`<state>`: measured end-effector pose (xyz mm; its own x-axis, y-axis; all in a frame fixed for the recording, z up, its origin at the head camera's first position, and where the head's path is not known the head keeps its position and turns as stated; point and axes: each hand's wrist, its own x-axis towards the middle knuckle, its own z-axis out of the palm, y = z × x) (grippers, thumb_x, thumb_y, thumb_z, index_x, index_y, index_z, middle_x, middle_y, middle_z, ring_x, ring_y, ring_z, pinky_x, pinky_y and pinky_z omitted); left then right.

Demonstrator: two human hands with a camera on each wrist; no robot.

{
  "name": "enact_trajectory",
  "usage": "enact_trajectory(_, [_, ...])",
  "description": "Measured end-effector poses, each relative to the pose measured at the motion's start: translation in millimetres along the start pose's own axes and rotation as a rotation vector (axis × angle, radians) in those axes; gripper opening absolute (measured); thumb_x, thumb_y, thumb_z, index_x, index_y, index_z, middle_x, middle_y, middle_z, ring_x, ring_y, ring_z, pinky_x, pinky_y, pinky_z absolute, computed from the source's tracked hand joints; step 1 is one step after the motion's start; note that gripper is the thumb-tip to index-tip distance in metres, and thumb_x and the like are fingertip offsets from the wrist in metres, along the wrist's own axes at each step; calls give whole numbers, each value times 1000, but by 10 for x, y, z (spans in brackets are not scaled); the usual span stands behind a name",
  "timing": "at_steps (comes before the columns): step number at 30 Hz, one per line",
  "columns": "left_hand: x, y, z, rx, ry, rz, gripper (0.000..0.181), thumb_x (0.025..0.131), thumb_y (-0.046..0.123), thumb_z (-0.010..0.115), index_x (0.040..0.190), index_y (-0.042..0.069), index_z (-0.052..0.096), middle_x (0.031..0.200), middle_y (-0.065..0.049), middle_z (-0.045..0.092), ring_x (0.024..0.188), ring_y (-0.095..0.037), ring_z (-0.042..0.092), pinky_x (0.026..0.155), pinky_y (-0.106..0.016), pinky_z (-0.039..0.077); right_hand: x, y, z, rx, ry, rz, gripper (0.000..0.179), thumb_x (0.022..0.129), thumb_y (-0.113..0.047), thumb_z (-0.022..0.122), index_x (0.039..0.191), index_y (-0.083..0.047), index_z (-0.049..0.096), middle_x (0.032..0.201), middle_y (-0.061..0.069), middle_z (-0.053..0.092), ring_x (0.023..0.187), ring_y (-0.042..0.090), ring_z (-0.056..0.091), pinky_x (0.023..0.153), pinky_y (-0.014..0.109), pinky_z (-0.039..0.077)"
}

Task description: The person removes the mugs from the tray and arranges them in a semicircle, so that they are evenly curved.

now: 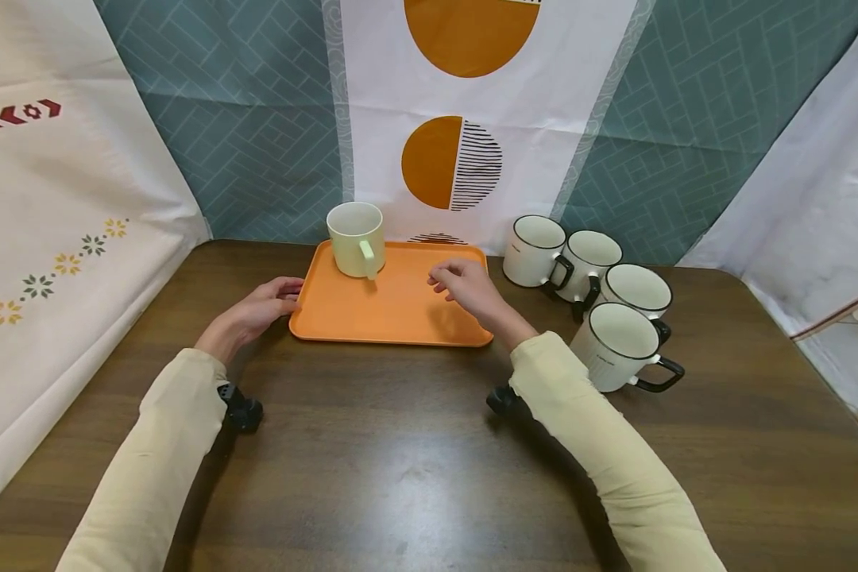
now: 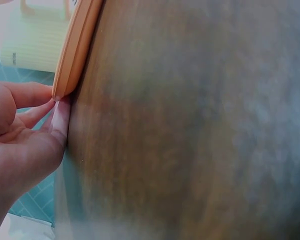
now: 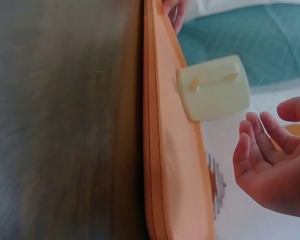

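Note:
An orange tray [image 1: 386, 318] lies on the table, with a pale green mug [image 1: 355, 238] upright at its back left, handle facing front. At the tray's left edge is my left hand [image 1: 263, 306]; in the left wrist view its fingertips and thumb [image 2: 61, 117] pinch the rim. My right hand [image 1: 469, 287] is raised over the right half of the tray, its fingers loosely bent and holding nothing. The right wrist view shows this hand [image 3: 275, 165] apart from both the tray [image 3: 177, 165] and the mug [image 3: 217, 87].
Right of the tray, several white mugs [image 1: 618, 353] with black rims and handles stand close together in a slanting row. My right sleeve [image 1: 593, 429] passes just in front of the nearest one. Patterned cloths [image 1: 257, 119] hang behind the dark wooden table [image 1: 372, 445] and at both sides.

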<state>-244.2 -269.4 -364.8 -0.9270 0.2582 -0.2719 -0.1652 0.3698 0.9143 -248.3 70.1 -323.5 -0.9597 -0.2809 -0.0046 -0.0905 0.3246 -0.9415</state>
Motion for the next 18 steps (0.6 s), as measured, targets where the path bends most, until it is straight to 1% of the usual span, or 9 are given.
enact_trajectory(3, [-3, 12, 18, -1, 1, -4, 61, 97, -3, 41, 149, -8, 10, 150, -30, 19, 135, -42, 24, 113, -50, 20, 139, 28, 60, 37, 5, 26, 33, 100, -18, 51, 118, 8, 61, 112, 18, 63, 103, 29, 58, 92, 47, 48])
enact_trajectory(5, [-2, 14, 26, 0, -2, -1, 61, 97, -3, 41, 149, -9, 10, 149, -30, 19, 135, -42, 24, 113, -50, 21, 210, 30, 101, 36, 5, 37, 34, 100, -18, 51, 120, 8, 60, 113, 17, 64, 105, 29, 58, 93, 45, 48])
enact_trajectory(8, [7, 15, 29, -7, -4, 2, 60, 97, -3, 41, 149, -9, 11, 149, -30, 19, 135, -42, 24, 113, -50, 21, 285, 22, 180, -32, -19, 23, 34, 99, -17, 51, 122, 6, 60, 113, 16, 63, 107, 28, 58, 91, 41, 49])
enact_trajectory(11, [17, 14, 15, -12, -4, 5, 60, 97, -3, 41, 148, -9, 11, 149, -30, 19, 135, -42, 24, 113, -50, 21, 333, 2, 280, -118, -35, -12, 34, 98, -16, 51, 123, 5, 60, 116, 15, 63, 106, 29, 59, 87, 37, 51])
enact_trajectory(14, [30, 9, 2, -9, -3, 3, 60, 97, -4, 41, 148, -9, 11, 149, -30, 19, 136, -41, 23, 113, -49, 20, 374, -25, 395, -204, 5, -59, 32, 98, -15, 53, 124, 2, 60, 119, 13, 62, 108, 28, 58, 88, 34, 49])
enact_trajectory(18, [46, -7, 3, -5, 1, 7, 60, 97, -4, 41, 148, -10, 11, 149, -30, 19, 136, -42, 23, 113, -50, 21, 445, -43, 557, -252, 63, -102, 34, 96, -13, 54, 127, 1, 57, 122, 12, 60, 112, 23, 55, 93, 31, 45])
